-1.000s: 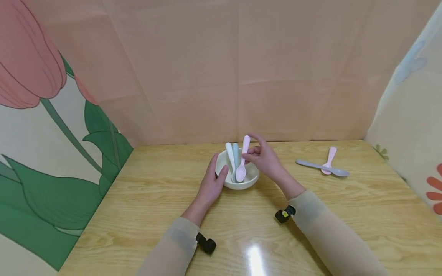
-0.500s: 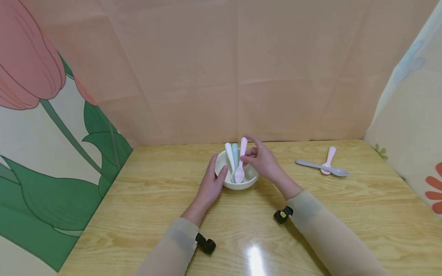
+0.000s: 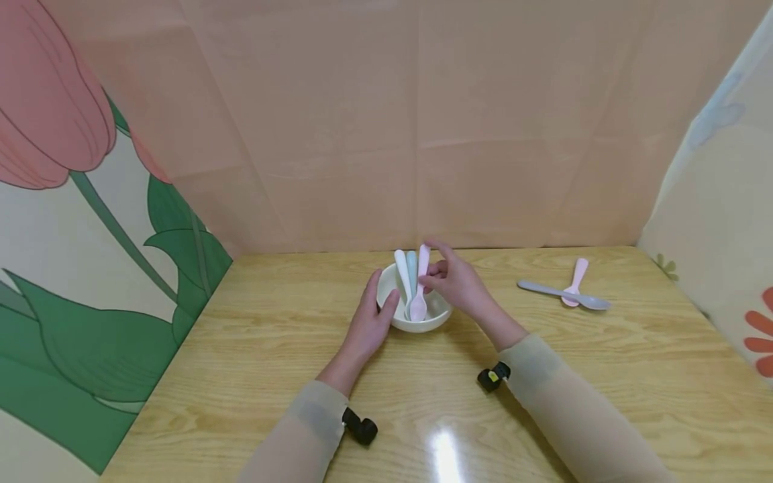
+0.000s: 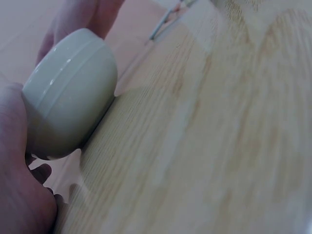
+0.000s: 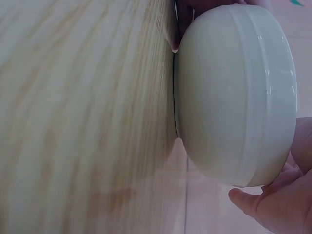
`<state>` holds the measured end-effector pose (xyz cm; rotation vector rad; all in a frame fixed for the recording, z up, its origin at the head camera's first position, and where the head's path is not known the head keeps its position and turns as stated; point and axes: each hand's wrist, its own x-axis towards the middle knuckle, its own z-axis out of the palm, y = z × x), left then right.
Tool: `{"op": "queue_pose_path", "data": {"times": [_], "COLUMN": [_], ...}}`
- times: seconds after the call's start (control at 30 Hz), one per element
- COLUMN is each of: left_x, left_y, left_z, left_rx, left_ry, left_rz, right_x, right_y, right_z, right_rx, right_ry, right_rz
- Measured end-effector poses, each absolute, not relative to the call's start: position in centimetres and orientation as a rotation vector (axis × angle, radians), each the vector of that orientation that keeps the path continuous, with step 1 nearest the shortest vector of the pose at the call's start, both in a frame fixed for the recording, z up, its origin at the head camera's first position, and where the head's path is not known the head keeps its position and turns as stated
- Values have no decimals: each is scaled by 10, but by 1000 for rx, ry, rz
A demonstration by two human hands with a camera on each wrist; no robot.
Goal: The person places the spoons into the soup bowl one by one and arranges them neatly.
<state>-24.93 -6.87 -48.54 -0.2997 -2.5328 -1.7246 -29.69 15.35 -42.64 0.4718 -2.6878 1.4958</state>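
With the right hand (image 3: 461, 282), pinches a pink spoon (image 3: 425, 260) by the handle, thumb low on it and index finger up at its tip. Holds this spoon handle up, just left of the hand, with its head down inside a cream bowl (image 3: 417, 327). Slightly farther left of the same hand, in the same bowl: a pale blue handle (image 3: 413, 263) with its lower end hidden, then a white spoon (image 3: 401, 263), also handle up. With the left hand (image 3: 370, 316), grips the bowl from its left side, thumb over the near rim and fingers curved along the outer wall. Seen from both wrists, between the hands: the bowl's base down on a wooden table (image 3: 253, 376). Well to the right of the right hand: a gray utensil (image 3: 540, 288) lying across a second pink spoon (image 3: 580, 270). Wears beige sleeves (image 3: 290, 429) behind the hands, with a small black camera (image 3: 364, 430) at each cuff. Beyond both hands: a peach backdrop (image 3: 338, 134). Far to their left, a printed tulip (image 3: 48, 94); far to their right, a red flower (image 3: 763, 342).
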Motion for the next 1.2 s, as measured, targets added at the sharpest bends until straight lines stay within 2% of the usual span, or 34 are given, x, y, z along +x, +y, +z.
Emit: {"op": "queue_pose_path", "data": {"times": [1.2], "left_x": [-249], "left_y": [-67], "left_z": [-484], "left_rx": [-307], "left_ry": [-2504], "left_rz": [-1735], "right_x": [-297], "right_y": [144], "right_z": [-425], "right_rx": [425], "right_ry": [-2869], "right_rz": [1255]}}
